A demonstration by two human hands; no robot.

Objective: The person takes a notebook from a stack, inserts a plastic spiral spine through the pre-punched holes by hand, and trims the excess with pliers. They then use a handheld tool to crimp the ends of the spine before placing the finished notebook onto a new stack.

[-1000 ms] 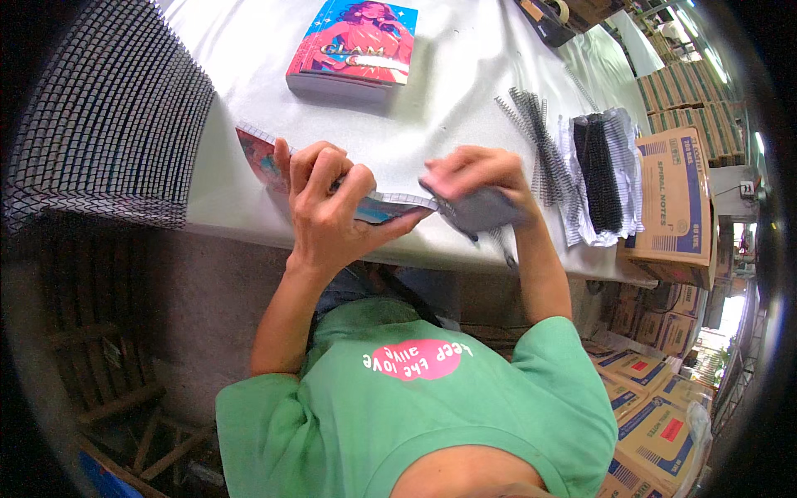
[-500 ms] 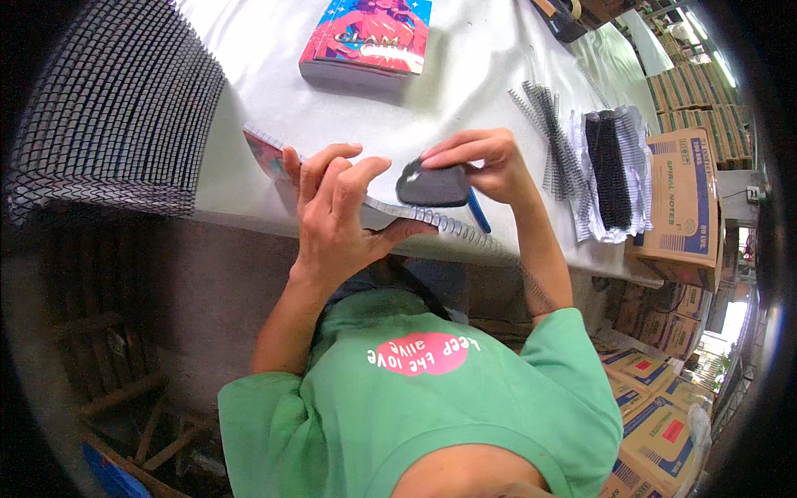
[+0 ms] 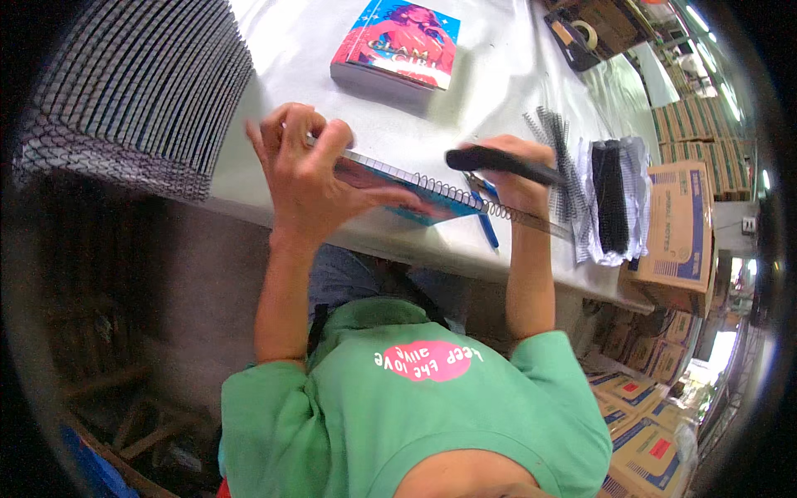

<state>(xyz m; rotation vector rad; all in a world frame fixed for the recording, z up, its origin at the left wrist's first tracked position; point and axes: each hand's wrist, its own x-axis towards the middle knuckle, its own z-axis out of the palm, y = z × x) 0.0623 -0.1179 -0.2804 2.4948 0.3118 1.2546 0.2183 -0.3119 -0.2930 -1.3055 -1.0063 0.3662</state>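
My left hand (image 3: pixel 300 178) grips a notebook (image 3: pixel 394 191) by its far left part, thumb along the cover and fingers over the back. The notebook is tilted on edge, its row of punched holes facing up. A dark spiral coil (image 3: pixel 521 217) threads through the right end of those holes and trails out rightward past my right wrist. My right hand (image 3: pixel 527 187) is closed on a flat black pad (image 3: pixel 498 161), held just above the coil and apart from it. Blue-handled pliers (image 3: pixel 488 228) lie behind the notebook's right end, partly hidden.
A stack of small books (image 3: pixel 403 50) with a pink and blue cover stands at the back. Stacked spiral-bound pads (image 3: pixel 133 91) fill the left. Loose coils (image 3: pixel 554 141), a wrapped bundle of black coils (image 3: pixel 612 199), a carton (image 3: pixel 677 216) and a tape roll (image 3: pixel 585 35) sit right.
My right hand has turned the pad edge-on and moved right, off the coil. My left hand has shifted up and left on the notebook, and more of its cover shows.
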